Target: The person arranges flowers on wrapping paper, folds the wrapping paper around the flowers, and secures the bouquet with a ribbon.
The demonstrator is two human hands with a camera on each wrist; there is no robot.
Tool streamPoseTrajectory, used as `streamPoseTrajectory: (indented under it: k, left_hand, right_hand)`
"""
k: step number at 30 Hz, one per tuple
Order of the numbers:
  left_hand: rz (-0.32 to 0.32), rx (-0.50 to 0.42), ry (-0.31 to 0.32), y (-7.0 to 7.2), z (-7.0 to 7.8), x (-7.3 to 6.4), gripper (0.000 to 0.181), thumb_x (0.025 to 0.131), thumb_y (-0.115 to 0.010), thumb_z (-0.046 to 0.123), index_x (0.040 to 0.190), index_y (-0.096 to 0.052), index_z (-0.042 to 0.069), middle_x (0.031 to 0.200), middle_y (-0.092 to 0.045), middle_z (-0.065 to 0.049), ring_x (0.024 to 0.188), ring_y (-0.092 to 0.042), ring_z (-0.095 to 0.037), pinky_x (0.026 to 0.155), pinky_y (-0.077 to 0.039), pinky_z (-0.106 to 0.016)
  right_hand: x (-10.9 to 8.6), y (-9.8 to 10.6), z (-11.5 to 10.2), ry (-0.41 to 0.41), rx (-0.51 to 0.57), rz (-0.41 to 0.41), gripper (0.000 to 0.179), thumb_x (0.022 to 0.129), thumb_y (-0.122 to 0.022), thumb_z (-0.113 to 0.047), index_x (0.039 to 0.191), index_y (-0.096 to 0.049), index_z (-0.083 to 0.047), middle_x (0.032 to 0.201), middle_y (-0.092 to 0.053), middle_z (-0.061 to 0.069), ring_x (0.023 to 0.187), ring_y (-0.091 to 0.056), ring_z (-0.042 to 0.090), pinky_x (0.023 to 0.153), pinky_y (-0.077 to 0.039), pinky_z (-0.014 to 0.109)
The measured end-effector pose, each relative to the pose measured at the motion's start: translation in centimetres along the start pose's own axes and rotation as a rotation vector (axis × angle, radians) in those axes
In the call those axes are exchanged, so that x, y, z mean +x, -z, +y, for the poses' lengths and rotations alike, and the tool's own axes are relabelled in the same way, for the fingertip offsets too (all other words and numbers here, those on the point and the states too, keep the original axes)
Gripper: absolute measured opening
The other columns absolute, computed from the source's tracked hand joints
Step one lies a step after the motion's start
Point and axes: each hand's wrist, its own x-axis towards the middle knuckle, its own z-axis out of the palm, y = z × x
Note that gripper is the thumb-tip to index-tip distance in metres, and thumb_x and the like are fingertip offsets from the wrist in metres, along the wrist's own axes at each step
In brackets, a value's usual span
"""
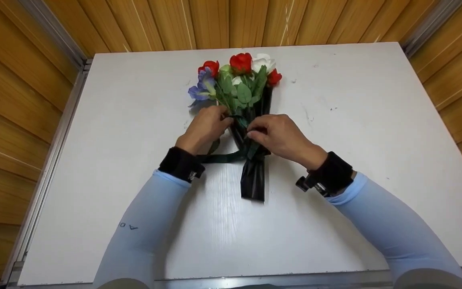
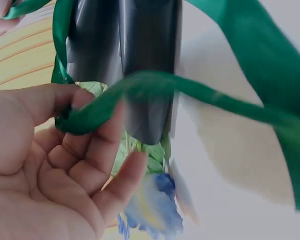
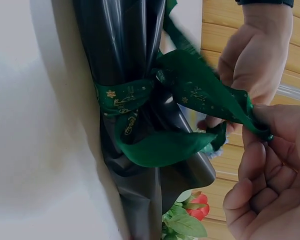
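Observation:
A bouquet of red, white and blue-violet flowers (image 1: 241, 63) lies on the white table, wrapped in black paper (image 1: 253, 180). Green ribbon (image 3: 122, 97) with gold print is wound and knotted around the wrapping's narrow part. My left hand (image 1: 207, 125) pinches one stretch of ribbon between thumb and fingers, left of the wrapping; in the left wrist view a green ribbon (image 2: 155, 82) runs from those fingers to the right. My right hand (image 1: 281, 134) pinches a ribbon loop (image 3: 205, 95) between thumb and forefinger. A long ribbon tail (image 1: 223, 157) lies beneath my left wrist.
The white table (image 1: 355, 224) spreads out around the bouquet. Wood-plank panels (image 1: 207, 24) stand behind and on both sides, with metal rails (image 1: 50, 160) along the edges. Black wrist straps (image 1: 181, 164) with small cameras sit on both wrists.

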Motion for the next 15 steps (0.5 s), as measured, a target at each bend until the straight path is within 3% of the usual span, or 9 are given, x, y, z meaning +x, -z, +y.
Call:
streamPoseTrajectory:
  k: [6, 15]
  left_hand:
    - [0.001, 0.088, -0.049, 0.0, -0.6, -1.4, 0.029, 0.109, -0.051, 0.024, 0.109, -0.073, 0.006, 0.101, -0.071, -0.009, 0.095, -0.066, -0.026, 0.083, -0.050, -0.042]
    - [-0.066, 0.155, 0.049, -1.2, 0.4, -4.9, 0.021, 0.108, -0.051, 0.025, 0.107, -0.058, 0.006, 0.093, -0.068, -0.010, 0.082, -0.067, -0.029, 0.070, -0.051, -0.042]
  right_hand:
    - [0.0, 0.0, 0.0, -0.003, -0.007, 0.041, 0.011, 0.097, -0.075, -0.018, 0.099, -0.079, -0.008, 0.090, -0.074, 0.005, 0.078, -0.066, 0.019, 0.070, -0.051, 0.035]
    - [0.4, -0.3, -0.1, -0.055, -0.026, 0.113, 0.011, 0.097, -0.074, -0.018, 0.095, -0.077, -0.007, 0.089, -0.076, 0.007, 0.076, -0.067, 0.023, 0.068, -0.050, 0.037]
